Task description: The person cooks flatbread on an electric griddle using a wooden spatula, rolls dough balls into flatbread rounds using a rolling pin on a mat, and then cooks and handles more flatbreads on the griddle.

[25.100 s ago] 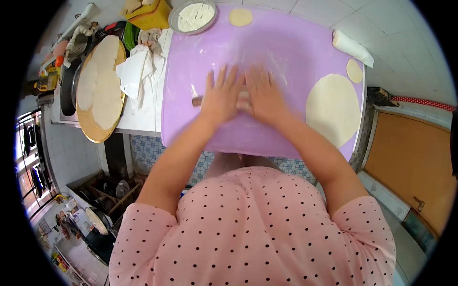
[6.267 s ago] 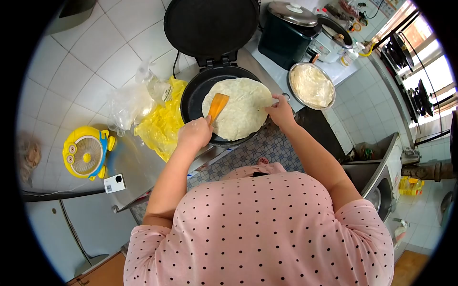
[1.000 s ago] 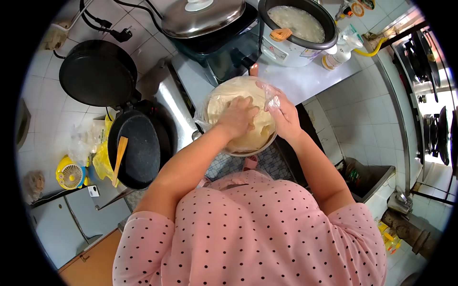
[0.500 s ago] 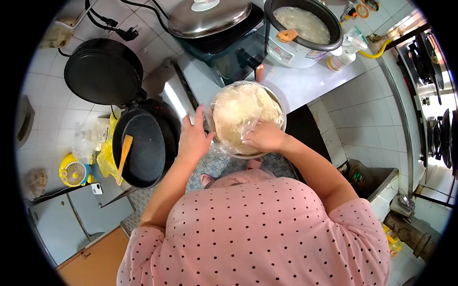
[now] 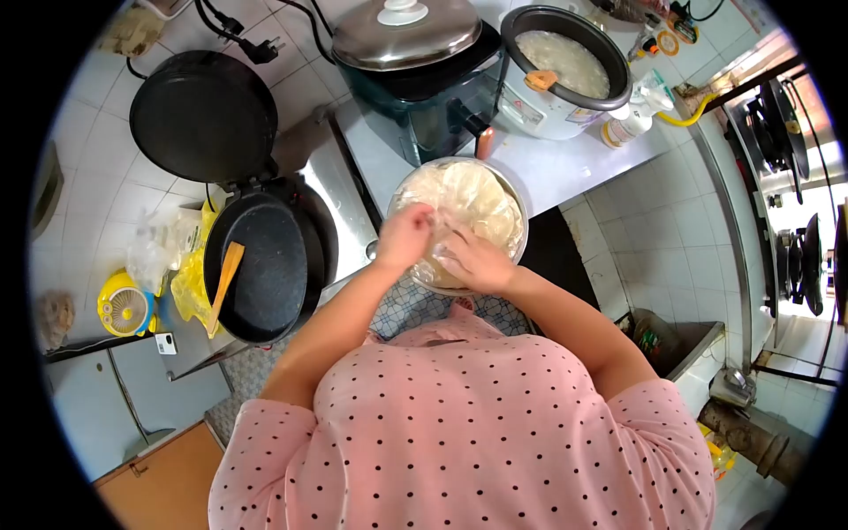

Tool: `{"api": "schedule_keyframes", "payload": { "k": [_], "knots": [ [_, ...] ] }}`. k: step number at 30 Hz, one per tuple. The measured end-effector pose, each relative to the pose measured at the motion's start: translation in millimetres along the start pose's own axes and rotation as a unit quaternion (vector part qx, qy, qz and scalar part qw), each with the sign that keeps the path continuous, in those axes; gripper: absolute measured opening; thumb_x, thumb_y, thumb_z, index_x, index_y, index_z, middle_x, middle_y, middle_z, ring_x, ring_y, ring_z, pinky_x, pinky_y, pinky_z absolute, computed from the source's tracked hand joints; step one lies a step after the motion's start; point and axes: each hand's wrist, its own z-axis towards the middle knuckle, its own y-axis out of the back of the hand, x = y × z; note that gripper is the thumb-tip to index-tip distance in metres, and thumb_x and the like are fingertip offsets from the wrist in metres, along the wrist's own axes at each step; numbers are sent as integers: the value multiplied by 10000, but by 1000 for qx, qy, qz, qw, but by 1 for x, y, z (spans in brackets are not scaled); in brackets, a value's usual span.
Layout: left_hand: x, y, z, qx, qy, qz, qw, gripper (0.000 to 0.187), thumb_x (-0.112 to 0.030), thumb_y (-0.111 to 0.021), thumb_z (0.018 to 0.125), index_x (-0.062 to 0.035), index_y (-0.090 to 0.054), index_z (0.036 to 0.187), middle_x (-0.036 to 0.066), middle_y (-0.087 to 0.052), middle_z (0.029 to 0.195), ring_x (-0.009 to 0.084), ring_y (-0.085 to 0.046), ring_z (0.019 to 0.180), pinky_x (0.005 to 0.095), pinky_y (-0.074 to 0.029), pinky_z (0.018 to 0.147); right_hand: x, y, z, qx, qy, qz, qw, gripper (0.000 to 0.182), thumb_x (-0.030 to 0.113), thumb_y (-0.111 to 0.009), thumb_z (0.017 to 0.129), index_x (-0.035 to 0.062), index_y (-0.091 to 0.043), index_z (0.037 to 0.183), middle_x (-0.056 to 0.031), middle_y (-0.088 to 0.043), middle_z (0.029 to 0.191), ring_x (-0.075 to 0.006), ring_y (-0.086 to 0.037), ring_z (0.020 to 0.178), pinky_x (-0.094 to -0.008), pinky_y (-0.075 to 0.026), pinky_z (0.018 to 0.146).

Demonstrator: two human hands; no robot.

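My left hand (image 5: pixel 405 237) is bent over the near left part of the round steel bowl (image 5: pixel 521 212), fingers curled and pinching the thin clear plastic film (image 5: pixel 446 256) that lies over the stack of pale cooked flatbreads (image 5: pixel 473 199) inside it. My right hand (image 5: pixel 477 261) rests on the near edge of the same bowl, fingers also gathered on that film; how firmly it grips I cannot tell. The 2 hands are just beside each other, almost touching. The bowl sits at the front edge of the white countertop (image 5: pixel 565 163), in front of me.

To my left the black electric griddle pan (image 5: pixel 261 278) stands open, its round black lid (image 5: pixel 203 115) tipped back, with a wooden spatula (image 5: pixel 225 283) lying across the pan's left rim. Beyond that are a crumpled yellow plastic bag (image 5: pixel 187 291) and a small yellow fan (image 5: pixel 125 309). Behind the bowl stands a dark green pot with a steel lid (image 5: pixel 406 35), and next to it an open rice cooker (image 5: pixel 561 62) filled with white rice.
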Motion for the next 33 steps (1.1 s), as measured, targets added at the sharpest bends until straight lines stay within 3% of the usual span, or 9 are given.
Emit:
{"api": "schedule_keyframes", "payload": {
  "k": [2, 5, 8, 11, 14, 19, 25, 29, 33],
  "knots": [
    [-17, 16, -12, -65, 68, -164, 982, 259, -179, -635, 905, -34, -645, 1120, 140, -708, 962, 279, -662, 1006, 376, -486, 932, 4, -2, 12, 154, -41, -94, 983, 330, 304, -606, 875, 111, -632, 1140, -241, -508, 1361, -392, -573, 1114, -450, -468, 957],
    [-24, 8, -9, -80, -229, 140, 960, 264, -164, -620, 910, -72, -649, 1156, 111, -717, 1038, 269, -602, 1171, 423, -365, 1082, -15, -52, 0, -66, 85, -182, 977, 308, 253, -597, 868, 97, -649, 1128, -199, -602, 1237, -353, -608, 1080, -444, -494, 918],
    [-19, -15, 7, 167, -116, 182, 962, 458, -157, -545, 934, -135, -486, 1388, 147, -484, 1427, 333, -379, 1394, 447, -238, 1173, 0, -28, 1, 144, -32, -151, 977, 317, 195, -624, 814, 82, -662, 1107, -150, -654, 1149, -321, -608, 1094, -412, -509, 910],
    [3, -30, 18, 240, -193, 273, 911, 604, -172, -522, 932, -112, -323, 1499, 158, -375, 1529, 390, -296, 1434, 434, -225, 1185, -2, -16, -21, -16, 38, -143, 989, 266, 80, -655, 723, 46, -670, 987, -159, -670, 1013, -346, -622, 990, -446, -486, 900],
    [-14, -24, 12, 236, -180, 316, 901, 588, -194, -514, 925, -93, -354, 1481, 133, -413, 1508, 343, -333, 1423, 418, -253, 1175, 28, -8, -30, -224, 63, -124, 965, 367, 115, -703, 733, 46, -601, 1079, -200, -573, 1153, -404, -541, 1107, -497, -424, 955],
    [-23, 18, 8, 235, -207, 303, 900, 490, -197, -504, 924, -101, -477, 1404, 125, -530, 1411, 308, -431, 1361, 400, -297, 1156, -5, -30, -27, -107, 17, -228, 968, 346, 104, -692, 737, 87, -643, 1079, -209, -522, 1298, -414, -494, 1213, -519, -379, 1065],
    [22, 174, -84, -34, -260, 259, 929, 322, -130, -648, 840, -63, -611, 1153, 132, -640, 1133, 326, -599, 1089, 415, -495, 944, 89, -42, -20, -264, -56, -231, 935, 299, 77, -665, 778, 71, -638, 1075, -188, -516, 1346, -400, -497, 1228, -489, -408, 1039],
    [100, 299, -180, -151, -41, 411, 898, 363, -233, -724, 812, -18, -586, 1069, 180, -624, 983, 367, -612, 946, 444, -505, 855, 146, -95, -10, -335, -93, -206, 915, 267, 56, -650, 814, 68, -643, 1081, -184, -516, 1358, -396, -521, 1207, -457, -447, 984],
    [163, 345, -232, 16, 116, 336, 935, 408, -306, -716, 832, -8, -516, 1026, 252, -647, 923, 435, -637, 896, 508, -508, 742, 201, -146, 26, -348, -39, -231, 908, 242, 47, -648, 829, 55, -644, 1071, -193, -527, 1350, -388, -536, 1196, -455, -448, 987]
  ]
}}
